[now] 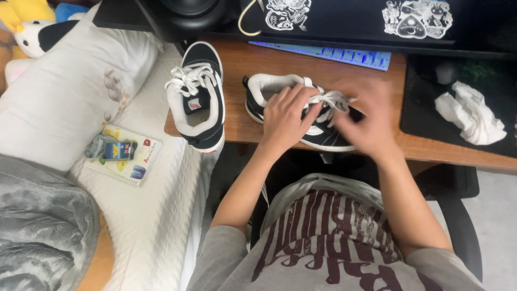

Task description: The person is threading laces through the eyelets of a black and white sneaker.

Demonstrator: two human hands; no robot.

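A black and white sneaker [269,89] lies on its side on the wooden desk [242,62] in front of me. My left hand [285,116] rests on its middle, fingers on the white laces [329,100]. My right hand [366,116] is blurred with motion over the toe end, close to the laces; what it grips is unclear. A second matching sneaker [196,97] stands at the desk's left edge, its toe hanging over the corner, untouched.
A crumpled white cloth [471,113] lies on a black mat [431,116] at right. A blue-lit keyboard [328,54] and a dark speaker [191,13] sit at the back. Left is a bed with a pillow [64,91], booklet [126,156] and grey blanket [43,226].
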